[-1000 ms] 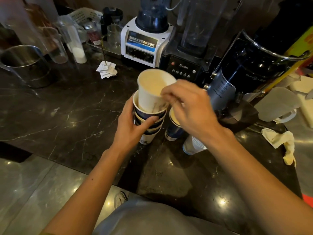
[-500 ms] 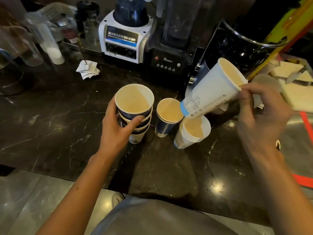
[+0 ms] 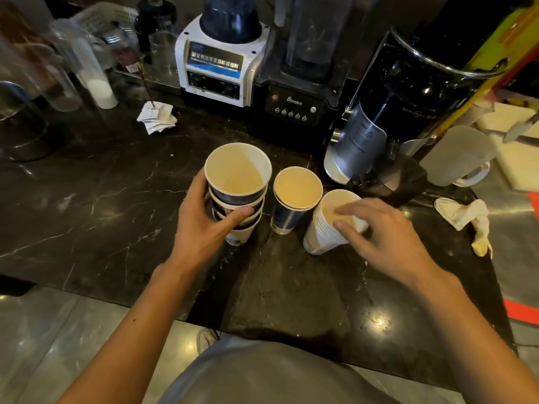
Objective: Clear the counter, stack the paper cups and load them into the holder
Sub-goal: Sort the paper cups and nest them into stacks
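Mid-stacking on the counter (image 3: 96,205): left hand (image 3: 207,225) wrapped around the blue cup stack (image 3: 236,196), right hand (image 3: 382,233) seemingly gripping the tilted white stack (image 3: 328,225) beside the middle blue cups (image 3: 294,199), so next merge stacks.

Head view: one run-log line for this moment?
left hand: holds dark cup stack | right hand: on white cup stack | middle cup: untouched
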`<state>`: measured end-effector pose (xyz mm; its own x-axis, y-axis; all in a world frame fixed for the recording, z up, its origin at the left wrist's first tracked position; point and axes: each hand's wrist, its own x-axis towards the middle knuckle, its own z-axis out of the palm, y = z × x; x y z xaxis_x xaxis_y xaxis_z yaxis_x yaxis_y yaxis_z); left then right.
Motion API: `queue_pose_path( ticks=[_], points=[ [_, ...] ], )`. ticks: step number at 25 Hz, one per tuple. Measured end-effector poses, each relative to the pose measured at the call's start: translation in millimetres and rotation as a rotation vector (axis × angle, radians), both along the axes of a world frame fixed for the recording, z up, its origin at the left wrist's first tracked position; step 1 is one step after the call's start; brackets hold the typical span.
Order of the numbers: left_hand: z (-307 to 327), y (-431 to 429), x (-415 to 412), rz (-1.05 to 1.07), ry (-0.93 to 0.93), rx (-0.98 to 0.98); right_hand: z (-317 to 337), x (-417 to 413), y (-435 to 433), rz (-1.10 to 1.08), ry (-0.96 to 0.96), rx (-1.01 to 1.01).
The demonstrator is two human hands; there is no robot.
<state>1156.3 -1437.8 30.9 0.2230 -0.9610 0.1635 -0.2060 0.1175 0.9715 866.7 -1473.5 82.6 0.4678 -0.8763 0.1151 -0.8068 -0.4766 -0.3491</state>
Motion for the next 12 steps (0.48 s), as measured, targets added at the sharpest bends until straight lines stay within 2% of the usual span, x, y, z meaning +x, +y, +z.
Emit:
queue_pose_path(
  ticks=[3, 7, 9, 12],
  points=[
    [0.3, -0.1, -1.5, -0.003, -0.002, -0.007, 28.8, 40.2, -7.8, 0.123, -0.216, -0.139],
    [-2.7, 0.6, -0.8, 0.005, -0.018, -0.018, 28.3, 108.0, -30.2, 0.428, -0.133, -0.230],
    [-5.1, 1.1, 1.4, 0.017, -0.011, 0.004, 22.9, 121.9, -36.2, 0.452, -0.163, -0.266],
    [-7.2, 0.7, 5.3, 0.020, -0.022, 0.037, 37.9, 112.1, -39.4, 0.376, -0.331, -0.407]
  ],
)
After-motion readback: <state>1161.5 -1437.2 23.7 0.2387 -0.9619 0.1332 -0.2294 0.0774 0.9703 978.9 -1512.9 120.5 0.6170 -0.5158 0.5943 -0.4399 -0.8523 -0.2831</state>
